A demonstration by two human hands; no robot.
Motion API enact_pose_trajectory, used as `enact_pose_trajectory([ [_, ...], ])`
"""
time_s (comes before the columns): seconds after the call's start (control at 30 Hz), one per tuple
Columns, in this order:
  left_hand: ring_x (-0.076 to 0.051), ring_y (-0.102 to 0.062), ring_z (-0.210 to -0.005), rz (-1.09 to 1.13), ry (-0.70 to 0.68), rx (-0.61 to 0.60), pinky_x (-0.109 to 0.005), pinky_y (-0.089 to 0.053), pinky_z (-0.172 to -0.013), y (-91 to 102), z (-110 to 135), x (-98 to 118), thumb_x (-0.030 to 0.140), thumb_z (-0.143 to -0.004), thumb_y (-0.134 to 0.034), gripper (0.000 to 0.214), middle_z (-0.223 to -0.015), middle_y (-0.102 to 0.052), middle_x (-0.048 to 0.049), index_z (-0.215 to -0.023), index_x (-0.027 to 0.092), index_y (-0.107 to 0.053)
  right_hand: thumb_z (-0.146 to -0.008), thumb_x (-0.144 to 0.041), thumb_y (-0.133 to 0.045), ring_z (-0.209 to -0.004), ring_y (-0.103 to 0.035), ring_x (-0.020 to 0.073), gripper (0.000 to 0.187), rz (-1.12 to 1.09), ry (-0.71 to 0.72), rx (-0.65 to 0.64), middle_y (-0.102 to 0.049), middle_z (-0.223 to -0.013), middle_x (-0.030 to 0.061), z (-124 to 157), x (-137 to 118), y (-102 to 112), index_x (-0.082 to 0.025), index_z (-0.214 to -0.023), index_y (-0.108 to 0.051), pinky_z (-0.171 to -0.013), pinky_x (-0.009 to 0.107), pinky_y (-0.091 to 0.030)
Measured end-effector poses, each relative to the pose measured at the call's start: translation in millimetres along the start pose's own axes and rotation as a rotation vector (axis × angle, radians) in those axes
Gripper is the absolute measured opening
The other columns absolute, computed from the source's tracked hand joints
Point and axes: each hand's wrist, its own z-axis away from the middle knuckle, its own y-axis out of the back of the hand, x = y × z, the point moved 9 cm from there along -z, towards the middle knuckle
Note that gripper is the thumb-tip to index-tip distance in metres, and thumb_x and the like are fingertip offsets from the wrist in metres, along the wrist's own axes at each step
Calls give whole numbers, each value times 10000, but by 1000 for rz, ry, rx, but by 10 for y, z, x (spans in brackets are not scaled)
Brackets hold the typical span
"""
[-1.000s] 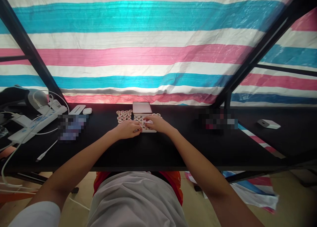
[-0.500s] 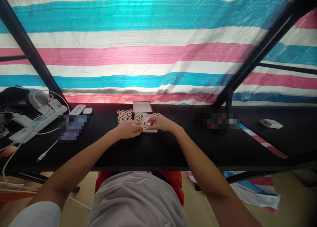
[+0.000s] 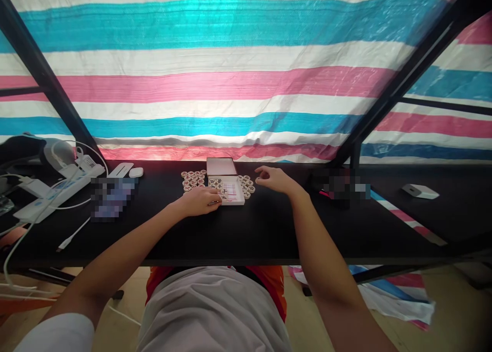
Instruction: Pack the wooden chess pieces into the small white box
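Note:
A white open box (image 3: 241, 200) sits on the black table with several round Chinese chess pieces (image 3: 216, 181) in its left part; a sheet with printed lines (image 3: 232, 189) shows in its right part. My left hand (image 3: 200, 201) is closed on the box's front left edge and covers that corner. To the right of the box, my right hand (image 3: 275, 180) hovers with thumb and fingers curved apart, and I see no piece between them. Red-marked pieces (image 3: 193, 178) lie in rows left of the box. Another group of pieces (image 3: 247, 187) lies against its right side.
The box lid (image 3: 221, 166) lies behind the box. On the left are a power strip (image 3: 61, 188), a white cable (image 3: 73, 234), a white case (image 3: 136, 172) and a blurred phone-like thing (image 3: 114, 197). A white charger (image 3: 420, 191) lies far right. Striped sheeting (image 3: 230, 85) hangs behind.
My right hand has moved right, out of the box to beyond the right-hand pieces. The box's right part and those pieces now show. My left hand has stayed at the box.

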Motion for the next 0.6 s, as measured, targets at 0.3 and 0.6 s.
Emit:
enact_pose_trajectory([
  [0.3, -148, -618, -843, 10, 7, -5, -222, -445, -734, 4, 6, -12, 250, -908, -451, 241, -939, -660, -40, -916, 182, -682, -642, -214, -699, -745, -627, 160, 747, -232, -268, -455, -646, -968, 81, 103, 365, -517, -152, -1338, -432, -621, 252, -544],
  [0.6, -150, -618, -838, -5, 16, -9, -226, -446, -728, -15, 7, -25, 259, -910, -444, 247, -958, -654, -41, -918, 185, -680, -598, -228, -804, -736, -651, 155, 866, -425, -254, -466, -659, -856, 36, 110, 246, -567, -160, -1355, -388, -724, 277, -573],
])
